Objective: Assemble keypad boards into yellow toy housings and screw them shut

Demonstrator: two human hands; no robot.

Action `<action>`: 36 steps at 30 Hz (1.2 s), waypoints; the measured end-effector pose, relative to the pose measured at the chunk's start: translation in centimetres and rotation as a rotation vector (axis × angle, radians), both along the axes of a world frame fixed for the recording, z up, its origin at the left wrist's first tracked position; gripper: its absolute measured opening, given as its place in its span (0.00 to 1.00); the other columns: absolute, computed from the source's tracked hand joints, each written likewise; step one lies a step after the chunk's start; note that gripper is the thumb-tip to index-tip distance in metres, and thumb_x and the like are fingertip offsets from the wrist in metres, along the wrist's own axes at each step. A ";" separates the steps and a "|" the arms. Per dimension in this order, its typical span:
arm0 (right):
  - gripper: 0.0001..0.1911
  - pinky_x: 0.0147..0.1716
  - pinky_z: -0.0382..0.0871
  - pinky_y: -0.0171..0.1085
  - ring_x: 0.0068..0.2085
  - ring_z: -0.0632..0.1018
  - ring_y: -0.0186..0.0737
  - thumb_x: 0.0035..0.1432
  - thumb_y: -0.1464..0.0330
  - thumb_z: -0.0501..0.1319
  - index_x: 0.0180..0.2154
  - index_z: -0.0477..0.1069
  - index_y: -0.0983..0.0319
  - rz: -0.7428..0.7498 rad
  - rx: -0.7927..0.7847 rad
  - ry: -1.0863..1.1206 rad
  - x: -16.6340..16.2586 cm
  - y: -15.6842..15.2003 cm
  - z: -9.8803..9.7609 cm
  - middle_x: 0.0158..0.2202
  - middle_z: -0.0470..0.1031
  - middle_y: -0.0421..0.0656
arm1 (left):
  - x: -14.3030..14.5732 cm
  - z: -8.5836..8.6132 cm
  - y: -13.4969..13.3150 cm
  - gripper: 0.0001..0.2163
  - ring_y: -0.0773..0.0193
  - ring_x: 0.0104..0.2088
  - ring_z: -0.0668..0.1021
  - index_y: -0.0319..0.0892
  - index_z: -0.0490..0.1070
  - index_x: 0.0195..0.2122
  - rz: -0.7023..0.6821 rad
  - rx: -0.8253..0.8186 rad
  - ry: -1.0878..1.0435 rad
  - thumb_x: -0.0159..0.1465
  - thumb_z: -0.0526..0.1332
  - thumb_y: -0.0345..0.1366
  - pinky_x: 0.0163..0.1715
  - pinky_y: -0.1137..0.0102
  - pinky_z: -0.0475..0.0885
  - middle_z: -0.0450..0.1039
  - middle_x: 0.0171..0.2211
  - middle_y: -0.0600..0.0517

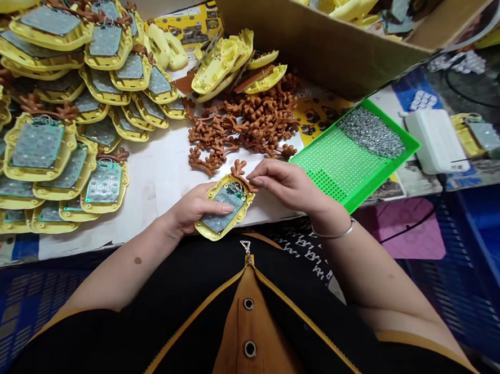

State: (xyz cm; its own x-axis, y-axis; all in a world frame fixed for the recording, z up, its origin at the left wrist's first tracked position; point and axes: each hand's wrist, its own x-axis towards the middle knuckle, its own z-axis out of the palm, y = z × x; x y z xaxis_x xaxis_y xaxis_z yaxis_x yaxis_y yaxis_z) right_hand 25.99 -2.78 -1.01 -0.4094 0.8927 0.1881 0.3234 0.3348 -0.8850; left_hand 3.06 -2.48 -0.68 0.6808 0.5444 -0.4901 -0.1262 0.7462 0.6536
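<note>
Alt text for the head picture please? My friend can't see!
The left hand holds a yellow shell with a circuit board, while the right hand touches its brown antlers. Nearby lie loose antlers and a green tray of metal bits; more shells are stacked at left.

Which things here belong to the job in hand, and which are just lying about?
Seemingly in the job:
- yellow shell with circuit board, in the left hand
- brown antler piece, at the right hand
- loose brown antlers
- stacked yellow shells
- green tray of metal bits

Apparently lying about:
- white case
- pink panel
</note>
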 end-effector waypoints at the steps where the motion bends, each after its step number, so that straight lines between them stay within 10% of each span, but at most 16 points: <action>1: 0.14 0.37 0.72 0.37 0.35 0.76 0.36 0.65 0.56 0.60 0.38 0.74 0.60 -0.015 -0.099 0.072 -0.1 0.1 0.1 0.34 0.77 0.42 | 0.0 0.0 0.0 0.17 0.61 0.27 0.79 0.36 0.77 0.38 -0.003 0.011 0.006 0.46 0.74 0.30 0.30 0.68 0.73 0.80 0.31 0.46; 9: 0.16 0.25 0.67 0.33 0.24 0.70 0.29 0.58 0.57 0.66 0.43 0.72 0.60 -0.014 -0.385 0.285 -2.1 0.2 0.7 0.27 0.72 0.36 | 0.2 0.1 0.0 0.17 0.63 0.29 0.78 0.37 0.77 0.36 -0.062 0.102 0.125 0.45 0.75 0.32 0.32 0.69 0.71 0.79 0.31 0.50; 18: 0.05 0.34 0.68 0.39 0.32 0.73 0.37 0.58 0.67 0.62 0.35 0.71 0.61 -0.136 -0.156 -0.139 -3.0 0.2 1.5 0.30 0.75 0.41 | -0.1 -0.5 0.2 0.17 0.65 0.29 0.75 0.37 0.74 0.36 -0.132 0.256 0.194 0.46 0.74 0.34 0.32 0.71 0.69 0.76 0.30 0.53; 23: 0.05 0.36 0.63 0.43 0.32 0.68 0.40 0.55 0.72 0.56 0.27 0.66 0.60 -0.128 0.227 -0.320 -4.0 -1.0 1.3 0.28 0.70 0.44 | -0.2 -0.4 0.3 0.16 0.67 0.29 0.74 0.37 0.72 0.34 -0.149 0.259 0.235 0.46 0.73 0.34 0.31 0.72 0.68 0.74 0.28 0.56; 30: 0.17 0.22 0.63 0.34 0.22 0.68 0.31 0.54 0.56 0.69 0.35 0.68 0.60 -0.120 -0.468 0.262 -2.9 -0.6 0.0 0.23 0.68 0.34 | -0.3 -0.5 0.1 0.18 0.66 0.29 0.76 0.36 0.74 0.38 -0.187 0.219 0.199 0.46 0.74 0.34 0.31 0.70 0.70 0.77 0.30 0.53; 36: 0.30 0.28 0.70 0.31 0.29 0.75 0.28 0.49 0.47 0.70 0.44 0.72 0.61 -0.261 -0.623 0.574 -2.6 -1.1 -0.1 0.32 0.77 0.38 | -0.4 -0.1 0.3 0.18 0.63 0.28 0.78 0.35 0.76 0.36 -0.051 0.068 0.108 0.43 0.74 0.32 0.31 0.69 0.71 0.79 0.30 0.49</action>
State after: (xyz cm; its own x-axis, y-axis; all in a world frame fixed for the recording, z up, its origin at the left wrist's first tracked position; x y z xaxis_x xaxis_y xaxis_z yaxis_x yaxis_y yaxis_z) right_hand 23.42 -3.89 -1.15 -0.1697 0.9534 -0.2495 -0.2276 -0.2842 -0.9314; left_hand 2.70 -2.14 -0.80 0.6540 0.5447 -0.5250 -0.0151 0.7033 0.7108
